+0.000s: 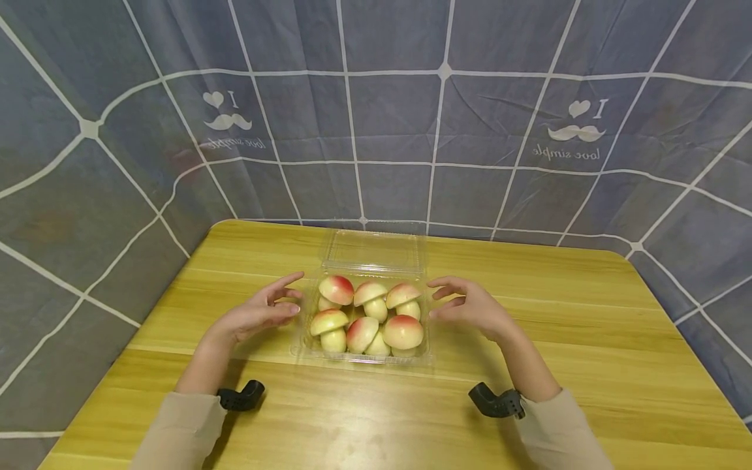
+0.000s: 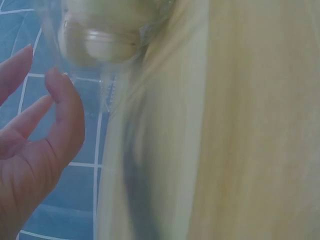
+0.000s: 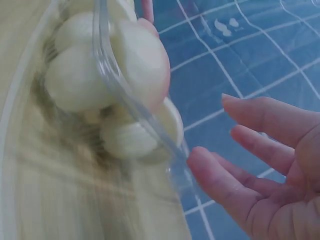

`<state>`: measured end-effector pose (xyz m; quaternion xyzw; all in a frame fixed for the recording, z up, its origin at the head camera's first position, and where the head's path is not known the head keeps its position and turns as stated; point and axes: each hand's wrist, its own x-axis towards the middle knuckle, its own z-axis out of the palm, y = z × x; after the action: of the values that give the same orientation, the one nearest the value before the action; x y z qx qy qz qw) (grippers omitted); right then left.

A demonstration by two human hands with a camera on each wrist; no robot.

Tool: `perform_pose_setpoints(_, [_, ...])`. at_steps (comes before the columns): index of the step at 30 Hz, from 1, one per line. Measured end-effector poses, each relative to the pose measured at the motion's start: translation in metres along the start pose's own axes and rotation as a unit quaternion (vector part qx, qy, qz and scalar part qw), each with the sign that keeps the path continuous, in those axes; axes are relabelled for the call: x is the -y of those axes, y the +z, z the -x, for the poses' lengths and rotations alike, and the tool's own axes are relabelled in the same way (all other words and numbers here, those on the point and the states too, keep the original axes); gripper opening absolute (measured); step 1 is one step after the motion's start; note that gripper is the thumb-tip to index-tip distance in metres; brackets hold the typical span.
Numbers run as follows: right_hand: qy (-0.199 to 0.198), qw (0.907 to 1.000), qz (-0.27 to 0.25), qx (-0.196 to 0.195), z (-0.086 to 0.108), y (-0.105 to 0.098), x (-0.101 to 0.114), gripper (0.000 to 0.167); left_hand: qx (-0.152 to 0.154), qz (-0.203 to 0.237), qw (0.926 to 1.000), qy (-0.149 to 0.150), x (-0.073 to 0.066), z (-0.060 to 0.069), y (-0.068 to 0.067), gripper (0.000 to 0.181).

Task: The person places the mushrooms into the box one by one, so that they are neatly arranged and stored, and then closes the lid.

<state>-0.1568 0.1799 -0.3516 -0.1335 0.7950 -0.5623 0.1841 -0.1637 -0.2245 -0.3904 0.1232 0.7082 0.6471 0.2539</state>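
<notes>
In the head view a clear plastic box (image 1: pixel 364 359) stands on the table, its hinged lid (image 1: pixel 376 251) laid back at the far side. Several mushroom-shaped pieces (image 1: pixel 403 331), with red-and-yellow caps and pale stems, fill it in two rows. My left hand (image 1: pixel 264 310) hovers at the box's left side, fingers loosely bent and holding nothing. On the opposite side, my right hand (image 1: pixel 467 307) is held the same way, also without anything in its fingers. In the left wrist view the thumb is close to the plastic edge (image 2: pixel 112 37); I cannot tell whether it touches.
The wooden table (image 1: pixel 576 339) extends to both sides and in front of the box. Behind it hangs a grey-blue curtain (image 1: pixel 393 117) with white lines. A black device (image 1: pixel 242 396) is strapped to the left wrist, another black device (image 1: pixel 495 401) to the right.
</notes>
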Motion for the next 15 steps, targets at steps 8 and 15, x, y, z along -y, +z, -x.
perform_pose_setpoints(8, [0.004,0.9974,-0.062,-0.036,-0.009,-0.016,-0.016,0.06,-0.043,-0.008,0.999,-0.003,-0.008,-0.005,-0.008,0.073])
perform_pose_setpoints(15, [0.031,0.9927,-0.1,-0.06,-0.021,-0.023,-0.03,0.061,-0.068,-0.007,0.9976,-0.007,-0.016,-0.019,-0.013,0.068])
